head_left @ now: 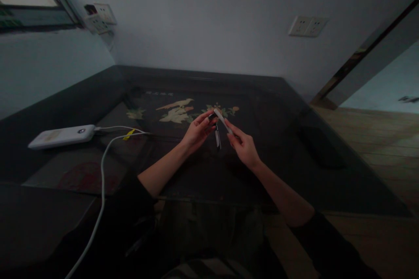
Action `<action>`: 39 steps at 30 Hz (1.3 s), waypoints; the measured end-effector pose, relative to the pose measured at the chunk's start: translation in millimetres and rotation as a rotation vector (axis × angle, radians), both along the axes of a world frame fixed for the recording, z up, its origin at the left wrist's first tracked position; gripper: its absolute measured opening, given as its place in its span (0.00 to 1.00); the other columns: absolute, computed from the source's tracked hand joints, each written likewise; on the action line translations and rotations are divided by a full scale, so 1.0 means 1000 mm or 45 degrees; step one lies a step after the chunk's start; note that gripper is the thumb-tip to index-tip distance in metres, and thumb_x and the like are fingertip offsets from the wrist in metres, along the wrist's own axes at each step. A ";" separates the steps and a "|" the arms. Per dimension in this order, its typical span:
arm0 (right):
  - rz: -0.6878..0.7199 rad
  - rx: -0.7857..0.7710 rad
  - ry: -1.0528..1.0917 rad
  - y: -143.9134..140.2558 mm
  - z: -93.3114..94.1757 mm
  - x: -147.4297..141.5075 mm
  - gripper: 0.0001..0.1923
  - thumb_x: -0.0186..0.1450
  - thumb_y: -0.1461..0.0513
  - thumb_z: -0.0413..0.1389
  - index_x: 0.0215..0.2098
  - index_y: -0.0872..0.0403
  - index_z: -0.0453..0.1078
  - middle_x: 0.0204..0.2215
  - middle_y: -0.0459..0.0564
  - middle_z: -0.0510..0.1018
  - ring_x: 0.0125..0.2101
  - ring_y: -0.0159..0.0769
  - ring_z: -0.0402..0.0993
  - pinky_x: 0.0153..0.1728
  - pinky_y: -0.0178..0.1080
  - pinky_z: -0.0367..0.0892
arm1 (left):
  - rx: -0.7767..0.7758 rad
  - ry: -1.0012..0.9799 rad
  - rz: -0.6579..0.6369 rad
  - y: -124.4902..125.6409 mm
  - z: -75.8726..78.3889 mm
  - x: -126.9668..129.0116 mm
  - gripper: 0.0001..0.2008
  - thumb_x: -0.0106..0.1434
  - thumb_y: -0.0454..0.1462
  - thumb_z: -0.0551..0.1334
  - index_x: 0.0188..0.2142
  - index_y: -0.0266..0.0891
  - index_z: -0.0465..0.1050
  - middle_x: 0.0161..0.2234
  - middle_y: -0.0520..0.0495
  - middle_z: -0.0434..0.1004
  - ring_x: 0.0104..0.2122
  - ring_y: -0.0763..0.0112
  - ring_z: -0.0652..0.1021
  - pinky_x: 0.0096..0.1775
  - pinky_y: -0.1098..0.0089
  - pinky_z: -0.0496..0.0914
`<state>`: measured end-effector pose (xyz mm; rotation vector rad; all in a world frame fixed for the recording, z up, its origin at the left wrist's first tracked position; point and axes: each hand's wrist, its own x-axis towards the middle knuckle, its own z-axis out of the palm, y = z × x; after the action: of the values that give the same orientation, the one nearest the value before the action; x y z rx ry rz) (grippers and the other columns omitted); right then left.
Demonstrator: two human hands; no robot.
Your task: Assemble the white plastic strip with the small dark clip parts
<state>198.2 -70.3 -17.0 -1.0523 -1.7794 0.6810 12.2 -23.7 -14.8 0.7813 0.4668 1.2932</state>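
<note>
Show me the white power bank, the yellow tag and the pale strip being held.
White power bank (62,136): head view, broad face.
Yellow tag (128,134): head view, its middle.
Pale strip (223,120): head view, midway along.

Held item between left hand and right hand, above counter.
Power bank on counter's left; wall behind.
</note>
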 end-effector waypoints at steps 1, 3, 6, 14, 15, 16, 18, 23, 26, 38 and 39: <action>0.008 -0.006 0.001 0.000 0.000 0.000 0.25 0.69 0.59 0.50 0.63 0.53 0.66 0.41 0.55 0.80 0.22 0.31 0.65 0.25 0.36 0.66 | -0.001 0.000 0.005 0.000 0.000 0.000 0.18 0.50 0.37 0.75 0.42 0.41 0.79 0.37 0.49 0.83 0.35 0.75 0.81 0.39 0.76 0.73; 0.043 -0.021 0.007 -0.002 0.000 -0.002 0.25 0.69 0.59 0.50 0.64 0.54 0.66 0.40 0.55 0.80 0.21 0.30 0.64 0.24 0.35 0.65 | -0.005 0.000 0.022 0.000 0.000 0.000 0.18 0.50 0.37 0.75 0.42 0.41 0.79 0.38 0.49 0.82 0.35 0.75 0.81 0.39 0.76 0.73; 0.120 -0.044 -0.011 -0.006 0.000 -0.004 0.25 0.69 0.59 0.50 0.64 0.54 0.65 0.37 0.53 0.80 0.19 0.28 0.61 0.22 0.34 0.63 | -0.009 0.008 0.046 0.000 0.001 0.001 0.19 0.50 0.38 0.75 0.42 0.40 0.78 0.41 0.49 0.82 0.36 0.74 0.81 0.40 0.75 0.73; 0.132 -0.017 -0.035 -0.006 0.001 -0.004 0.25 0.70 0.59 0.49 0.64 0.52 0.65 0.39 0.54 0.81 0.26 0.33 0.69 0.26 0.36 0.67 | -0.030 0.032 0.035 -0.001 0.002 0.000 0.17 0.52 0.38 0.73 0.42 0.41 0.78 0.43 0.48 0.82 0.39 0.74 0.81 0.42 0.75 0.72; 0.110 -0.014 -0.029 -0.005 0.001 -0.004 0.25 0.70 0.59 0.49 0.65 0.52 0.64 0.40 0.54 0.81 0.26 0.34 0.70 0.26 0.36 0.67 | -0.037 0.033 0.040 -0.001 0.002 0.000 0.17 0.53 0.38 0.73 0.42 0.41 0.78 0.42 0.49 0.82 0.39 0.74 0.81 0.42 0.75 0.73; 0.087 -0.015 -0.022 -0.004 0.001 -0.004 0.25 0.70 0.58 0.49 0.65 0.52 0.64 0.40 0.55 0.80 0.26 0.34 0.70 0.26 0.37 0.68 | -0.042 0.033 0.043 -0.001 0.002 0.000 0.16 0.53 0.37 0.73 0.42 0.41 0.78 0.41 0.49 0.82 0.38 0.75 0.81 0.41 0.75 0.73; 0.045 -0.022 -0.005 -0.003 0.001 -0.003 0.25 0.70 0.59 0.49 0.65 0.52 0.64 0.40 0.55 0.80 0.26 0.34 0.69 0.26 0.37 0.68 | -0.045 0.035 0.043 -0.001 0.002 0.000 0.17 0.53 0.36 0.73 0.42 0.41 0.78 0.39 0.50 0.83 0.37 0.75 0.81 0.40 0.75 0.73; 0.049 -0.070 0.036 -0.004 0.001 -0.003 0.26 0.69 0.59 0.49 0.65 0.54 0.64 0.36 0.53 0.79 0.21 0.28 0.61 0.23 0.35 0.63 | -0.046 0.044 0.038 -0.001 0.004 0.000 0.19 0.52 0.36 0.74 0.44 0.40 0.77 0.38 0.49 0.82 0.36 0.75 0.81 0.41 0.75 0.73; 0.128 -0.115 0.058 -0.006 0.001 -0.005 0.26 0.69 0.59 0.50 0.65 0.54 0.63 0.31 0.49 0.77 0.19 0.26 0.56 0.21 0.33 0.59 | -0.032 0.040 0.049 -0.001 0.003 0.000 0.19 0.52 0.37 0.74 0.44 0.41 0.77 0.42 0.49 0.82 0.38 0.75 0.81 0.42 0.74 0.72; 0.096 -0.062 0.025 -0.002 0.000 -0.003 0.27 0.70 0.59 0.49 0.66 0.56 0.61 0.26 0.47 0.73 0.20 0.27 0.56 0.21 0.34 0.57 | -0.071 0.053 0.052 0.001 -0.001 0.000 0.18 0.53 0.36 0.73 0.44 0.41 0.78 0.41 0.48 0.82 0.38 0.74 0.81 0.42 0.75 0.73; 0.078 -0.057 0.030 -0.002 0.000 -0.003 0.27 0.70 0.60 0.49 0.66 0.56 0.61 0.27 0.47 0.74 0.19 0.27 0.56 0.21 0.34 0.57 | -0.071 0.060 0.049 0.001 -0.001 0.000 0.18 0.53 0.36 0.73 0.44 0.41 0.78 0.40 0.48 0.82 0.38 0.73 0.81 0.42 0.75 0.73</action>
<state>195.5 -72.0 -17.0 -1.0195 -1.7894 0.7711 12.0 -22.2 -16.0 0.7606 0.5554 1.2943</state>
